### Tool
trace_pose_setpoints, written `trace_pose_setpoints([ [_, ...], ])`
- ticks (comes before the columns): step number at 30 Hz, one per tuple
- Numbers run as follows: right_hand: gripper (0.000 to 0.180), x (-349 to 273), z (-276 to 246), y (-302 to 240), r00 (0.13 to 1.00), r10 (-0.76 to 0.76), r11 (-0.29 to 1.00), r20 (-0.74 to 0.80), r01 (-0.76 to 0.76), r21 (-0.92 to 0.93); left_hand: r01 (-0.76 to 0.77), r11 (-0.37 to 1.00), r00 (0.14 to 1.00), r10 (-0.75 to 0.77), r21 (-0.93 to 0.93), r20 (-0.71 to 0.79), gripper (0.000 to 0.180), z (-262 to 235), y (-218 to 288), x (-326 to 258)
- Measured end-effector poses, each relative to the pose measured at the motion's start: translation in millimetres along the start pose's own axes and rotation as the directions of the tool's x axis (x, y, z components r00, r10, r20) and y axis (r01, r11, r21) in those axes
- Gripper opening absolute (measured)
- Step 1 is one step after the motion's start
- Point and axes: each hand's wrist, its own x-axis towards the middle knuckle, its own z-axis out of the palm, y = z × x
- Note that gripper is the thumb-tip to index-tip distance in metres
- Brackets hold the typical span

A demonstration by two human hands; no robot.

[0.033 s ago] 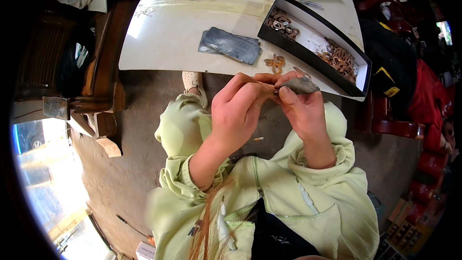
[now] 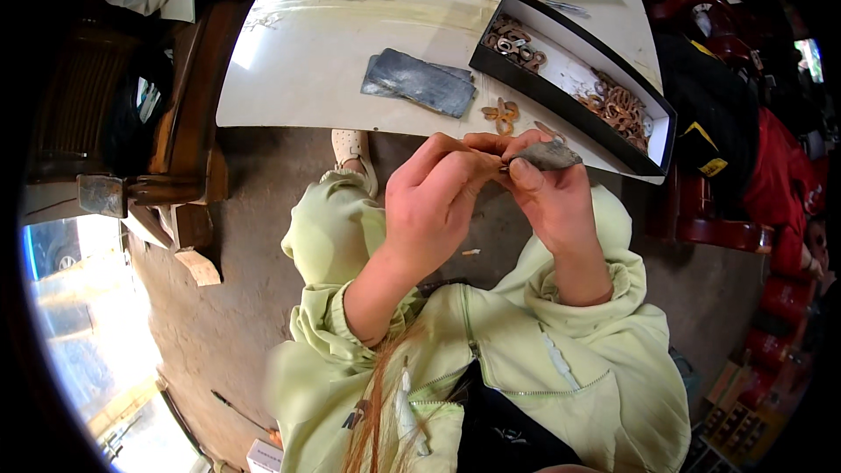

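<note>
Closest to us, our two hands meet just short of the near edge of the white table. Our right hand is closed around a small grey piece, thumb pressed on its near side, fingers wrapped behind. Our left hand is curled narrow, its fingertips pinched together at the piece's left end; whether something small sits in that pinch we cannot tell.

We judge the step in hand to be fine work on the grey piece, and the next move calls for a steady right grip while the left fingertips do the fiddling.

The grey piece lies roughly level, its long axis running left to right along the table edge, the narrower end pointing right.

Just beyond the hands, at the table's near edge, lie a few brown rings. Further onto the table sits a flat grey pad, and to its right a long black box holding more brown rings.
</note>
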Motion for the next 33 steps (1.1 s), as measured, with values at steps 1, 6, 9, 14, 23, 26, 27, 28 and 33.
trace_pose_setpoints([
  [1, 0.015, -1, 1, 0, 1.000, 0.005, 1.000, -0.009, -0.005, -0.003, -0.002, 1.000, 1.000, 0.001, 0.006, 0.013, 0.012, -1, 1, 0],
  [6, 0.016, -1, 1, 1, 0.999, -0.027, 0.996, -0.020, 0.026, -0.083, -0.012, 0.998, 1.000, 0.011, 0.064, 0.021, 0.011, 1, -3, -2],
  [9, 0.018, -1, 2, 2, 0.998, -0.017, 0.994, -0.064, 0.010, -0.113, -0.046, 0.989, 0.999, 0.042, 0.142, 0.033, 0.011, 1, -3, -1],
  [14, 0.020, -3, 2, 1, 0.997, -0.024, 0.983, -0.078, 0.010, -0.182, -0.047, 0.981, 0.998, 0.038, 0.189, 0.052, 0.011, 1, -2, -2],
  [23, 0.020, -3, -1, 3, 1.000, -0.002, 1.000, -0.031, 0.003, 0.020, 0.186, 0.968, 0.980, -0.196, -0.166, -0.045, 0.010, 3, -4, -9],
  [26, 0.018, -4, -3, 8, 0.998, -0.067, 0.996, 0.016, 0.066, 0.060, 0.100, 0.994, 0.994, -0.102, -0.054, -0.037, 0.010, 4, -1, -5],
  [27, 0.016, -4, -3, 9, 0.995, -0.095, 0.994, 0.025, 0.093, 0.054, 0.072, 0.997, 0.997, -0.073, -0.039, -0.034, 0.011, 5, -1, -5],
  [28, 0.015, -4, -3, 9, 0.993, -0.106, 0.993, 0.046, 0.103, 0.048, 0.044, 0.999, 0.999, -0.045, -0.023, -0.030, 0.012, 5, -1, -5],
  [33, 0.012, -2, 1, 6, 0.994, -0.097, 0.989, 0.042, 0.091, 0.118, 0.040, 0.999, 0.998, -0.042, -0.031, -0.054, 0.014, 4, 2, -4],
])
